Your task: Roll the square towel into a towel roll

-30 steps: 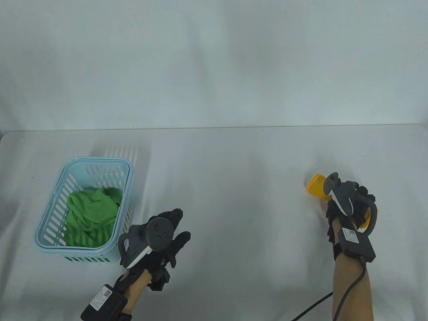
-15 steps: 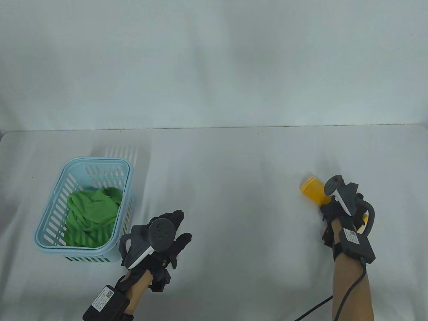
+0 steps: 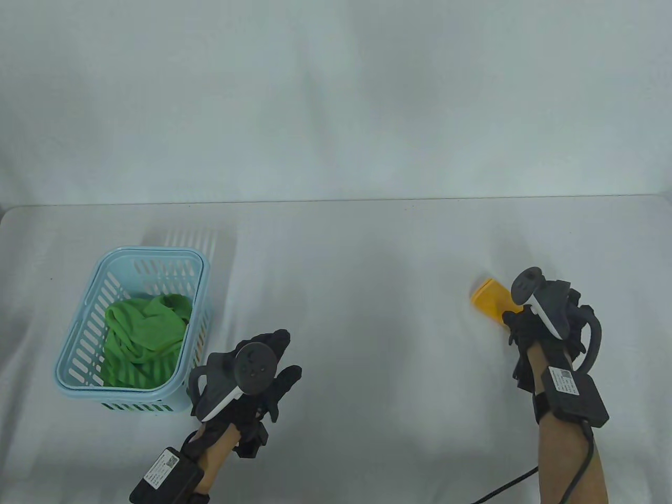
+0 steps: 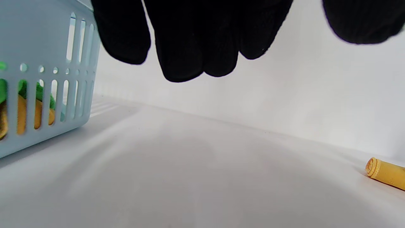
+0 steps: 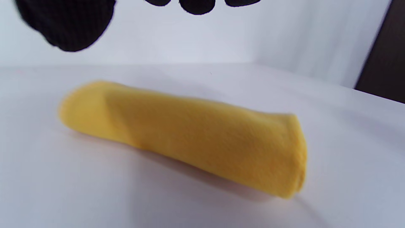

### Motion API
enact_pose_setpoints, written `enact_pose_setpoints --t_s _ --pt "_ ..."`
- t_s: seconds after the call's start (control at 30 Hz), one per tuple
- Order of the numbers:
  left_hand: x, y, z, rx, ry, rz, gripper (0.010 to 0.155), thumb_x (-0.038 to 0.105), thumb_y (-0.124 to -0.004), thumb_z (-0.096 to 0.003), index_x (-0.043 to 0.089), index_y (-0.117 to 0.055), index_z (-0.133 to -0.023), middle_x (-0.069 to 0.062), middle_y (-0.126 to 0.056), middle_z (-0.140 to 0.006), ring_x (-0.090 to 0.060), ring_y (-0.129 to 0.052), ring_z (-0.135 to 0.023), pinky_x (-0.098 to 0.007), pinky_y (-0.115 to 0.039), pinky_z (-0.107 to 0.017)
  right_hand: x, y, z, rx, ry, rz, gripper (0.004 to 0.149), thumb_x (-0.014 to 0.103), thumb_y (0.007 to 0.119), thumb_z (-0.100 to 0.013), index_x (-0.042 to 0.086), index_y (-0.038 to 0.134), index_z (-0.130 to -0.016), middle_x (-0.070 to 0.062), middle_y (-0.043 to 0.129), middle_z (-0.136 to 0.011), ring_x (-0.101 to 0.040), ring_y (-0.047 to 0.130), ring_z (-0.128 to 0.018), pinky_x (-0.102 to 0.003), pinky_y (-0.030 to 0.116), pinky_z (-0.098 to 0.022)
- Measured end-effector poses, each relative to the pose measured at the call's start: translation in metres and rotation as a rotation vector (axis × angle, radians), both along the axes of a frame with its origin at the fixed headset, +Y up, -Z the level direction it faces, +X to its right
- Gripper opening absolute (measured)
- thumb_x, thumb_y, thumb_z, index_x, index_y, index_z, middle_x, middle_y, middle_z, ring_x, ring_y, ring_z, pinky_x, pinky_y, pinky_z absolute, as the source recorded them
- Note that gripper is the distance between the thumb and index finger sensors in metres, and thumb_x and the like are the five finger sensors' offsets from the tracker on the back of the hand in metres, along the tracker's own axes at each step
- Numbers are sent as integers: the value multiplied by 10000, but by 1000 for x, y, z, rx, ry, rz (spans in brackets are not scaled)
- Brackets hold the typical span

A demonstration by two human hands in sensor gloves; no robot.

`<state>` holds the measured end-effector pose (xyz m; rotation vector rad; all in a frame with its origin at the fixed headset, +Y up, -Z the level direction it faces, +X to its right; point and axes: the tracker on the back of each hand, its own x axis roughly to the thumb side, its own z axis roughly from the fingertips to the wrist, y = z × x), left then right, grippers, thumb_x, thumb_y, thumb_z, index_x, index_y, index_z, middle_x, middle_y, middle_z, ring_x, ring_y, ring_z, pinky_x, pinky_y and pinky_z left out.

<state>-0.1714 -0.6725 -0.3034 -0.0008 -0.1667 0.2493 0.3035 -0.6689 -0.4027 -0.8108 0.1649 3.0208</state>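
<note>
Table view: basket at left, my two hands toward the near edge, yellow towel roll at right.

At far left, the pale blue slotted basket (image 3: 134, 328) stands on the white table (image 3: 367, 325) and holds a crumpled green cloth (image 3: 144, 333); the left wrist view shows something yellow through its slots, under the green. Just right of the basket, my left hand (image 3: 257, 375) sits with fingers (image 4: 182, 47) straight and relaxed, holding nothing. Well apart to the right, the towel roll (image 3: 491, 302) lies flat on the table, fully rolled, its spiral end (image 4: 372, 167) facing left. My right hand (image 3: 546, 325) is just beside and above it; the right wrist view shows the fingertips (image 5: 68, 25) clear of the roll (image 5: 186, 134), gripping nothing.
</note>
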Motion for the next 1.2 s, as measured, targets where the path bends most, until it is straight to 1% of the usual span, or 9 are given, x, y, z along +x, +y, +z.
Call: enact_pose_setpoints --t_s 0.23,0.43,0.53,0.7,0.8,0.87,1.0,1.03,1.2 --pt "2 4 4 21 -16 4 770 617 -714 -347 310 -594 -1043 19 -718 -1056 -288 -824 -940 -539 -684 -698 -52 38 15 72 140 10 820 608 730 -300 400 350 -996 80 402 -1106 -324 397 -1081 -642 381 -755" --pt "2 6 5 41 -17 6 774 619 -713 -346 313 -586 -1046 19 -708 -1064 -293 -814 -948 -542 -679 -702 -103 53 31 121 288 -15 822 614 725 -299 404 343 -996 80 403 -1105 -325 406 -1078 -638 393 -753" --pt "2 7 7 51 -16 10 789 629 -714 -343 315 -571 -1052 18 -689 -1075 -296 -798 -961 -545 -672 -706 -134 55 44 164 379 -105 824 622 720 -302 405 337 -998 79 399 -1106 -328 407 -1077 -636 400 -751" --pt "5 14 11 73 -16 27 835 666 -715 -330 324 -538 -1071 10 -636 -1119 -328 -747 -1011 -577 -639 -726 -178 45 73 245 502 -260 831 626 725 -303 406 332 -1001 75 387 -1113 -336 387 -1084 -645 388 -749" --pt "2 32 10 116 -12 39 867 685 -704 -332 347 -465 -1093 11 -543 -1168 -360 -644 -1077 -607 -582 -751 -202 34 90 247 567 -353 839 627 724 -305 412 311 -1002 74 338 -1126 -344 350 -1092 -653 366 -751" --pt "-5 50 8 139 0 35 866 689 -701 -333 345 -470 -1094 13 -542 -1170 -361 -635 -1084 -609 -577 -754 -214 26 97 235 607 -376 842 632 719 -307 417 295 -1002 78 320 -1129 -344 334 -1095 -653 357 -753" --pt "-26 83 0 149 42 43 864 684 -705 -336 343 -473 -1095 9 -530 -1175 -369 -616 -1092 -616 -565 -758 -231 8 109 231 682 -378 847 637 709 -309 425 263 -997 84 273 -1132 -343 307 -1099 -652 347 -754" --pt "-35 91 -2 150 61 37 866 683 -706 -335 344 -471 -1096 6 -527 -1177 -370 -613 -1093 -619 -561 -758 -234 4 112 253 701 -384 849 639 706 -308 425 255 -995 86 264 -1130 -341 309 -1096 -646 355 -753" --pt "-76 109 -18 108 159 1 865 676 -712 -339 336 -473 -1098 -4 -527 -1178 -378 -610 -1093 -623 -559 -758 -236 0 123 262 726 -431 847 633 709 -305 425 257 -990 86 272 -1126 -340 316 -1094 -646 357 -751"
